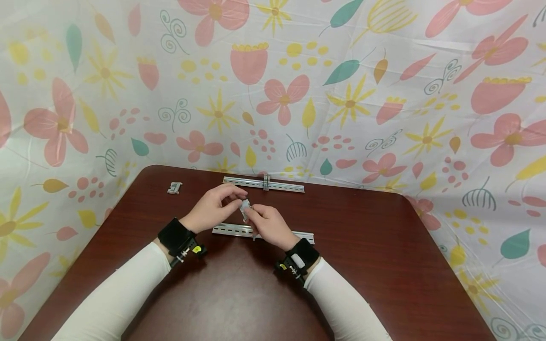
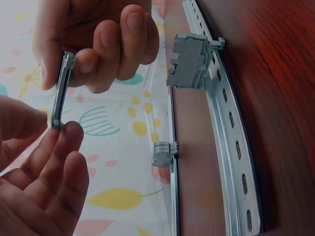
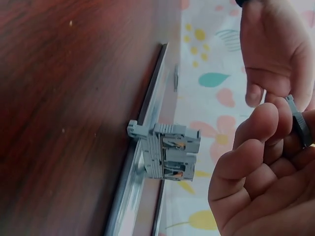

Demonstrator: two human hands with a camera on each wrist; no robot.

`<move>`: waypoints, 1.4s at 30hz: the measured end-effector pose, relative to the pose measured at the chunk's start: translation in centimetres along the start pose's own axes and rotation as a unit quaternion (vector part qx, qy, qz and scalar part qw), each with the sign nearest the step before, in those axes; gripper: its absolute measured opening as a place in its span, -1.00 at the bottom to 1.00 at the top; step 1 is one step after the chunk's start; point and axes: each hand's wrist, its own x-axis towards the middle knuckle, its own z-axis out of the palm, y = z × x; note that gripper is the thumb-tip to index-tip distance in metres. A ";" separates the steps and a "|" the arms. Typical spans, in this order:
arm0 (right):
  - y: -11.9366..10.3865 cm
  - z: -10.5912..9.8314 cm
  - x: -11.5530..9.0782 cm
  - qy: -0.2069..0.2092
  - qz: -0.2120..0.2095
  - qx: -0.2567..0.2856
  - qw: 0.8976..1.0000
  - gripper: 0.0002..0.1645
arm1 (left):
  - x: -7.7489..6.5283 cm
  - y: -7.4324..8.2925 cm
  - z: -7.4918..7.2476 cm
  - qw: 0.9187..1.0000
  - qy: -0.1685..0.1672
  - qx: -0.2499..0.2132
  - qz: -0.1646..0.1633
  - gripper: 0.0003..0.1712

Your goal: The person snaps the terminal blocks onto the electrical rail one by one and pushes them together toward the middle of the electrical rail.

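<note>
Above the nearer slotted metal rail (image 1: 232, 230), a thin grey terminal block (image 1: 244, 207) is up in the air between the two hands. My left hand (image 1: 217, 203) pinches one end between thumb and fingertips. The other end is pinched by my right hand (image 1: 273, 227), whose fingers are curled. In the left wrist view the block (image 2: 62, 93) shows edge-on. Below the hands, a group of grey terminal blocks (image 3: 172, 152) stands clipped across the nearer rail; in the head view the right hand mostly hides it.
A second slotted rail (image 1: 247, 183) lies behind, along the table's back edge, with a small terminal block group (image 1: 266, 182) on it. One loose grey piece (image 1: 174, 187) is at the back left of the dark red table (image 1: 362, 237). Flowered cloth (image 1: 281, 61) hangs behind.
</note>
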 end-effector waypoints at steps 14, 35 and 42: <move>0.1 -1.3 0.1 0.074 0.014 -0.074 0.994 -0.40 | -0.1 -0.8 0.2 0.993 -0.033 0.099 -0.056 -0.73; 0.9 -2.5 0.1 0.111 0.030 -0.178 0.977 -0.43 | -0.8 -1.0 1.4 0.944 -0.209 0.252 -0.031 -0.75; 1.4 -2.5 0.2 0.104 0.035 -0.203 0.973 -0.41 | -0.9 -1.1 1.5 0.941 -0.211 0.264 -0.025 -0.78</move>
